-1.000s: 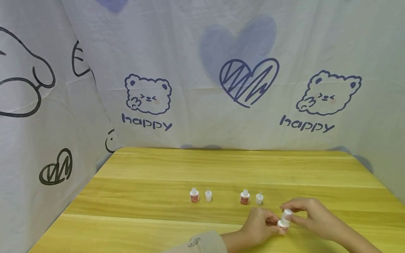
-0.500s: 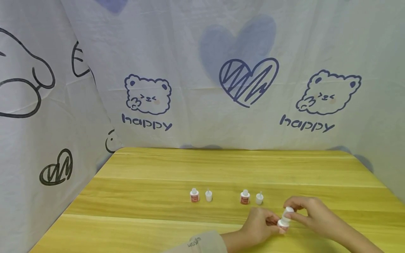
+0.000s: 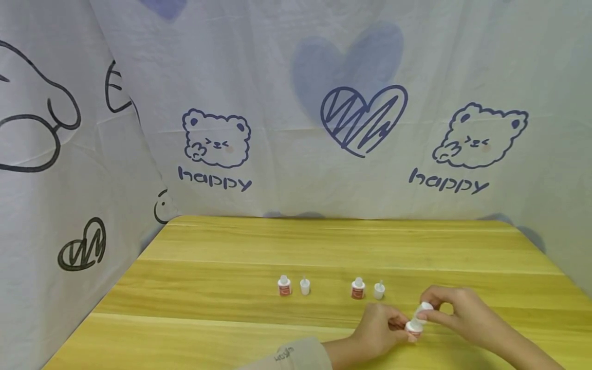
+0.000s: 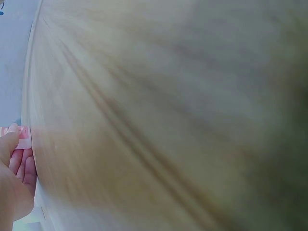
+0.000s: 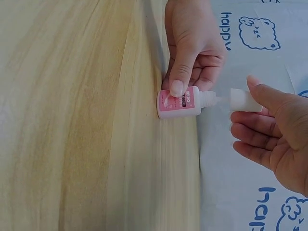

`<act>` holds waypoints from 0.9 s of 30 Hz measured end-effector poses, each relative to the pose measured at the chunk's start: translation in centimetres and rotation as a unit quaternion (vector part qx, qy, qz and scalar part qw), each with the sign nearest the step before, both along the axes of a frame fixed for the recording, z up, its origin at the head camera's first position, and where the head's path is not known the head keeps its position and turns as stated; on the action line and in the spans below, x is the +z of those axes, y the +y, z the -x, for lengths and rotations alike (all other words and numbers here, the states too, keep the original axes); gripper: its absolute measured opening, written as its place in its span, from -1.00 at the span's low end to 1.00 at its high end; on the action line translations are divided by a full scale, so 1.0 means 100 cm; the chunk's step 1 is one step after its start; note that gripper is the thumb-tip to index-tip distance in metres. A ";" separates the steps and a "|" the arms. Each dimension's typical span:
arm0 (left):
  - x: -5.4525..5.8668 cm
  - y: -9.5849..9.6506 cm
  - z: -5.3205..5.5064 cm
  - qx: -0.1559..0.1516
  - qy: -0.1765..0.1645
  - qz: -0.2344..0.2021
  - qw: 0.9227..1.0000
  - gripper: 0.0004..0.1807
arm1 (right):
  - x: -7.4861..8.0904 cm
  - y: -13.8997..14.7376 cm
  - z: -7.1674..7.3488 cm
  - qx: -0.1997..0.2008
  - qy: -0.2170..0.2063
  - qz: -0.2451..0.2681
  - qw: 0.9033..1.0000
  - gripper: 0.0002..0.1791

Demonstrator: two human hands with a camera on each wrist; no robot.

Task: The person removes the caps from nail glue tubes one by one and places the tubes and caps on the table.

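My left hand (image 3: 375, 329) grips a small glue bottle (image 5: 178, 104) with a pink label, holding it upright at the table, thumb over the label. In the left wrist view only part of that hand (image 4: 19, 175) and a piece of the bottle (image 4: 24, 139) show at the left edge. Between thumb and fingers, my right hand (image 3: 455, 311) pinches a white cap (image 5: 244, 100), tilted above the bottle. The right wrist view shows the cap lifted off the clear neck (image 5: 208, 99), with a thin translucent applicator between them.
Farther back on the wooden table (image 3: 208, 303) stand two uncapped glue bottles, one on the left (image 3: 284, 287) and one nearer (image 3: 357, 289) my hands. Beside each rests an upturned white cap, left (image 3: 304, 287) and right (image 3: 379, 291). A printed cloth (image 3: 287, 169) hangs behind.
My right hand has moved up and to the right with the cap, which has risen from the bottle's neck and tilted. My left hand and the bottle have stayed put.
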State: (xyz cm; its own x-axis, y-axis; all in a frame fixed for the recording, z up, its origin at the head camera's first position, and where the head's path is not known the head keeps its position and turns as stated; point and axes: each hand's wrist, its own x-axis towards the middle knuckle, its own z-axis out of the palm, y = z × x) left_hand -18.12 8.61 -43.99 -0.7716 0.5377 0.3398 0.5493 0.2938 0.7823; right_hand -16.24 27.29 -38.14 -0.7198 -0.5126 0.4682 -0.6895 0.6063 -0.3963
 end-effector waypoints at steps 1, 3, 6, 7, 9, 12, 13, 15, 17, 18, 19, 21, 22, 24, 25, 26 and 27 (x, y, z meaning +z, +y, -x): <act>0.000 0.000 0.000 -0.001 0.002 0.001 1.000 -0.85 | 0.000 0.000 0.000 0.000 0.002 0.002 1.000 -0.89; 0.000 0.000 0.000 -0.003 0.003 -0.001 1.000 -0.85 | 0.000 0.001 0.000 -0.003 0.005 0.002 1.000 -0.87; 0.000 0.000 -0.001 -0.002 0.004 -0.001 1.000 -0.85 | 0.000 0.002 0.000 -0.007 0.000 0.001 1.000 -0.83; 0.001 0.000 -0.001 -0.002 0.004 -0.001 1.000 -0.86 | 0.000 0.003 0.000 -0.007 -0.002 -0.001 1.000 -0.82; 0.001 0.000 -0.001 -0.002 0.001 -0.004 1.000 -0.86 | 0.000 0.003 0.000 -0.009 -0.005 -0.003 1.000 -0.82; 0.001 0.000 -0.001 -0.003 -0.001 -0.005 1.000 -0.86 | 0.001 0.004 -0.001 -0.006 -0.012 -0.004 1.000 -0.82; 0.001 0.000 -0.001 -0.004 0.000 -0.005 1.000 -0.86 | 0.001 0.005 -0.001 -0.004 -0.014 -0.004 1.000 -0.82; 0.001 0.000 -0.001 -0.004 0.000 -0.005 1.000 -0.86 | 0.001 0.005 0.000 0.002 -0.013 -0.003 1.000 -0.81; 0.000 0.000 -0.001 -0.003 0.003 -0.003 1.000 -0.86 | 0.001 0.006 0.000 0.007 -0.015 -0.002 1.000 -0.80; 0.000 0.000 -0.001 -0.002 0.004 -0.002 1.000 -0.86 | 0.001 0.006 0.000 0.008 -0.016 -0.002 1.000 -0.79; 0.000 0.000 0.000 -0.002 0.005 -0.001 1.000 -0.86 | 0.001 0.006 0.000 0.009 -0.020 -0.002 1.000 -0.78; -0.001 0.000 0.000 -0.002 0.005 -0.001 1.000 -0.86 | 0.002 0.007 0.000 0.007 -0.028 -0.003 1.000 -0.77; -0.001 0.000 0.000 -0.002 0.005 -0.002 1.000 -0.86 | 0.003 0.007 0.000 0.005 -0.031 -0.003 0.999 -0.77; -0.001 0.000 0.000 -0.002 0.004 -0.002 1.000 -0.86 | 0.003 0.008 -0.001 0.002 -0.038 -0.004 0.999 -0.77; -0.001 0.000 0.000 -0.002 0.003 -0.003 1.000 -0.86 | 0.003 0.008 -0.001 0.003 -0.039 -0.004 0.999 -0.77; -0.001 0.000 0.000 -0.002 0.002 -0.004 1.000 -0.86 | 0.004 0.009 -0.001 0.002 -0.039 -0.003 0.999 -0.76; -0.001 0.000 0.000 -0.002 0.001 -0.005 1.000 -0.86 | 0.004 0.009 -0.001 0.003 -0.039 -0.004 0.999 -0.76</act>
State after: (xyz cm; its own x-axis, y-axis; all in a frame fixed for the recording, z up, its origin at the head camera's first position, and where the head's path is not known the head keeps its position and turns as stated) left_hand -18.11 8.63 -44.10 -0.7685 0.5377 0.3469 0.5525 0.2840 0.7837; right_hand -16.13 28.18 -37.79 -0.7509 -0.5206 0.4063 -0.6602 0.6049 -0.4452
